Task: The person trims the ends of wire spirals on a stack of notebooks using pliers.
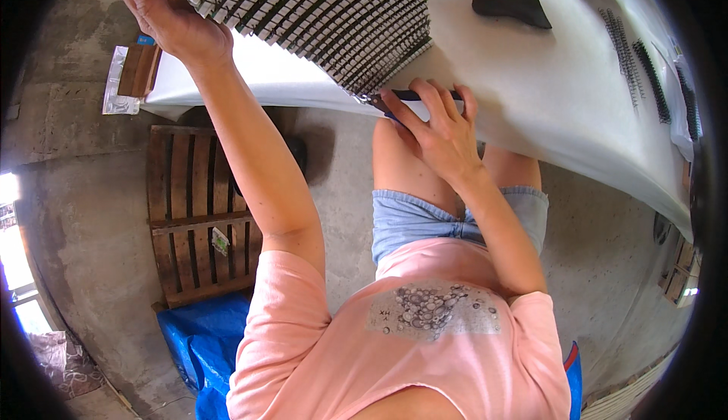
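At counter's near edge, right hand pinches a dark pen-like tool against the corner of a big panel of black-and-white strips. Left hand lies on the panel's far left edge, fingers open, gripping nothing. Panel rests on white counter. Dark lump farther back; black comb strips toward right edge. Wooden pallet on floor below.

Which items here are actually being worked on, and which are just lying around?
In use:
- left hand on the far edge of the fanned stack of white strips
- right hand, fingers pressing a dark tool at the stack's near corner
- white table

Lying about:
- black block
- dark coils
- wooden pallet
- blue tarp
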`<action>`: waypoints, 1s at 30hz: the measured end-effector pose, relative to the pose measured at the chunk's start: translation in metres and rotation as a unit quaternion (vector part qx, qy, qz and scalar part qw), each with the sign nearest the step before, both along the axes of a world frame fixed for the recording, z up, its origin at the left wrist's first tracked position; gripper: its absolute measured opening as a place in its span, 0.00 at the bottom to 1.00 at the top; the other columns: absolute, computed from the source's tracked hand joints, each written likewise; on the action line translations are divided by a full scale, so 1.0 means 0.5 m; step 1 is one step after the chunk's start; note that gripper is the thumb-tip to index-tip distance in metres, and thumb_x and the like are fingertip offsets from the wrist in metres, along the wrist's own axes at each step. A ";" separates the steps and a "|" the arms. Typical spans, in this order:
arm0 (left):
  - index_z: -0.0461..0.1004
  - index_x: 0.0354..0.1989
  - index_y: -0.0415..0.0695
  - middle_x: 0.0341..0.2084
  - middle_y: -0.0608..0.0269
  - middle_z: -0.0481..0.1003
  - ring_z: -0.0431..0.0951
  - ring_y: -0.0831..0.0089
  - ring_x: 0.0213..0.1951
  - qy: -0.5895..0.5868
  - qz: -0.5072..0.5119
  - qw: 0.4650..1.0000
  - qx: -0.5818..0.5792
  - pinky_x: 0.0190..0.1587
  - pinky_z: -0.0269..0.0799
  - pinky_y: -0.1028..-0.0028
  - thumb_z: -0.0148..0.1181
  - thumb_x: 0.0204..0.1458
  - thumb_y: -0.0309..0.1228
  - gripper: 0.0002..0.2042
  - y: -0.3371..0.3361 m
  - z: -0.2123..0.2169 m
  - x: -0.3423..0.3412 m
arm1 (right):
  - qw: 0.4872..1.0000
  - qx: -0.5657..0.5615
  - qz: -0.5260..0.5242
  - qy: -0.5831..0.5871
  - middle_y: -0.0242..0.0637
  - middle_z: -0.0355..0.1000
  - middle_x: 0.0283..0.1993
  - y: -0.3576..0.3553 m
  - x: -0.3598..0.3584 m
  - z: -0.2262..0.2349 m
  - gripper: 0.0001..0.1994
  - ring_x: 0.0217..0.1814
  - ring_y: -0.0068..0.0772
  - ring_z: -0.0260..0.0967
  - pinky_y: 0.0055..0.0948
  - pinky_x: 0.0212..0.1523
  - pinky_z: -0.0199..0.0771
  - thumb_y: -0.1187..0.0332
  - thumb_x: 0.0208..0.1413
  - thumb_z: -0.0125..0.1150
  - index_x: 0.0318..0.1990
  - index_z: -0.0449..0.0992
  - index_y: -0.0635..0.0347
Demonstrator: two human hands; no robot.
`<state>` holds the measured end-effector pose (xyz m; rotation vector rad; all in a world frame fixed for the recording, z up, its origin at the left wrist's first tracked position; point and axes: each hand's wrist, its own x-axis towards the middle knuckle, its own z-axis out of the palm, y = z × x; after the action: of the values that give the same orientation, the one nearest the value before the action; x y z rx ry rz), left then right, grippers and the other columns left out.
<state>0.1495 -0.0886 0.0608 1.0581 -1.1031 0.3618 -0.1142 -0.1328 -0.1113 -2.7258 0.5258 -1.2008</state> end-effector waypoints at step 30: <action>0.65 0.43 0.46 0.38 0.60 0.72 0.77 0.72 0.38 0.025 -0.118 0.993 -0.019 0.33 0.81 0.71 0.30 0.59 0.47 0.20 0.005 0.014 0.055 | 1.000 0.008 0.019 -0.003 0.29 0.63 0.45 -0.005 0.004 -0.013 0.27 0.46 0.27 0.64 0.39 0.46 0.55 0.64 0.38 0.67 0.51 0.72 0.36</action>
<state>0.1770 -0.0860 0.0676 0.8879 -1.1576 0.1655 -0.1123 -0.1354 -0.1180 -2.7067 0.4792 -1.1897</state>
